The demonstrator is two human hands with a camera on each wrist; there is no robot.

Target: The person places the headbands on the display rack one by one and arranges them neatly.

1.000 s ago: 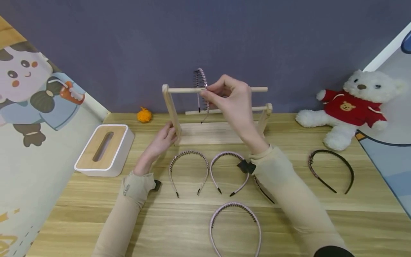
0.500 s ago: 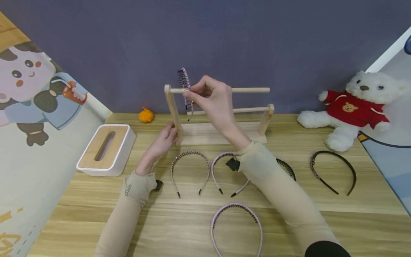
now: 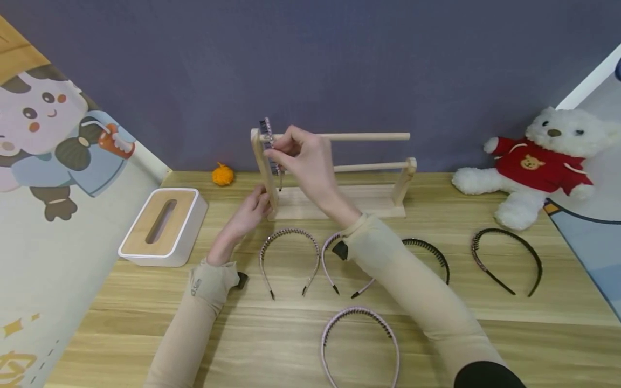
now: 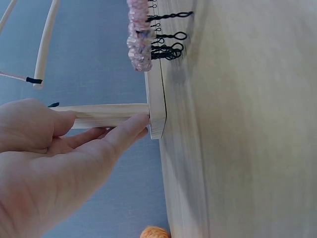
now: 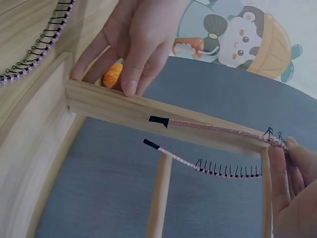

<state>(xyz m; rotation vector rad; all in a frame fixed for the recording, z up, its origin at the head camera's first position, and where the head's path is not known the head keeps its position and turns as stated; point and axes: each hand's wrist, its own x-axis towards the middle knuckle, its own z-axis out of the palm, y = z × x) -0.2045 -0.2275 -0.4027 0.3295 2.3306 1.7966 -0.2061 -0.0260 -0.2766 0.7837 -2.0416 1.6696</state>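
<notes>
A pink beaded headband with black wire teeth [image 3: 266,128] hangs over the upper rod of a wooden rack [image 3: 368,137], close to the left post. My right hand [image 3: 308,167] pinches it between thumb and fingers near the rod. In the right wrist view, both black-tipped ends of the headband [image 5: 213,127] point away from the right hand [image 5: 297,188], one passing in front of the post. My left hand [image 3: 248,211] grips the left post low down. Seen from the left wrist, the left hand's [image 4: 74,153] thumb and fingers lie on either side of the post [image 4: 114,110].
On the table lie several headbands: a beaded one [image 3: 291,231], a lilac one [image 3: 359,310], a partly hidden one [image 3: 326,264] and two black ones, the middle [image 3: 427,246] and the right [image 3: 506,231]. A tissue box [image 3: 186,237], orange ornament [image 3: 222,175] and teddy bear [image 3: 538,156] stand around.
The right hand has slid the headband leftward along the upper rod to the left post, and it now sits a little lower. The left hand keeps its place on the post.
</notes>
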